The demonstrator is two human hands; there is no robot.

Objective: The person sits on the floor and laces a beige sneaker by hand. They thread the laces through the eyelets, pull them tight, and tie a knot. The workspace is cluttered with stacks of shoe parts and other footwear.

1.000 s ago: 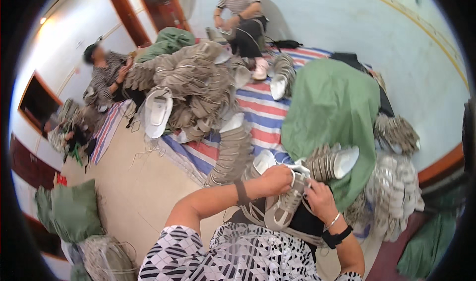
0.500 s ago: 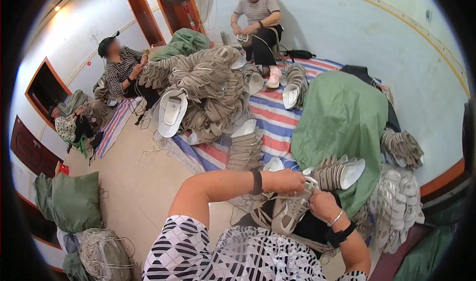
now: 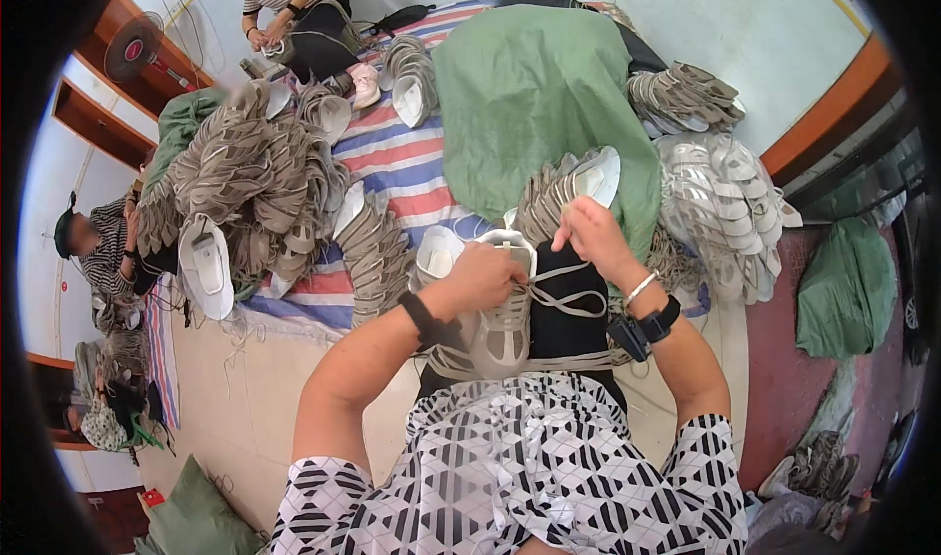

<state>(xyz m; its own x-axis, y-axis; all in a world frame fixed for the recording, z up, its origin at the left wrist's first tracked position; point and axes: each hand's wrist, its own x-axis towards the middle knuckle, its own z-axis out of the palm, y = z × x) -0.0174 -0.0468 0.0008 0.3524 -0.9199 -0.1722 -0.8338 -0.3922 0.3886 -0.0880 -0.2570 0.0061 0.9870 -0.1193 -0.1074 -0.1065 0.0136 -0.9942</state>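
A beige mesh shoe upper (image 3: 503, 335) with a white lining rests upright on my lap, its toe toward me. My left hand (image 3: 485, 279) is closed on its upper part, near the lace holes and tongue. From its right side a pale flat shoelace (image 3: 578, 303) hangs in a loop over my dark trousers. My right hand (image 3: 594, 237) is raised to the right of the upper, fingers pinched together; whatever is between them is too small to make out. Beside my left hand lies another upper with a white inside (image 3: 439, 253).
Nested shoe uppers (image 3: 554, 202) lie just ahead, against a green cloth heap (image 3: 534, 95). A large pile of uppers (image 3: 235, 173) is at left, another bundle (image 3: 727, 212) at right. Striped sheeting (image 3: 392, 168) covers the floor. Co-workers sit beyond, one (image 3: 294, 16) handling an upper.
My view has swung to the right. My right hand has left the upper and risen to its right; a lace loop now shows beside it. My left hand stays on the upper, which now points straight toward me.
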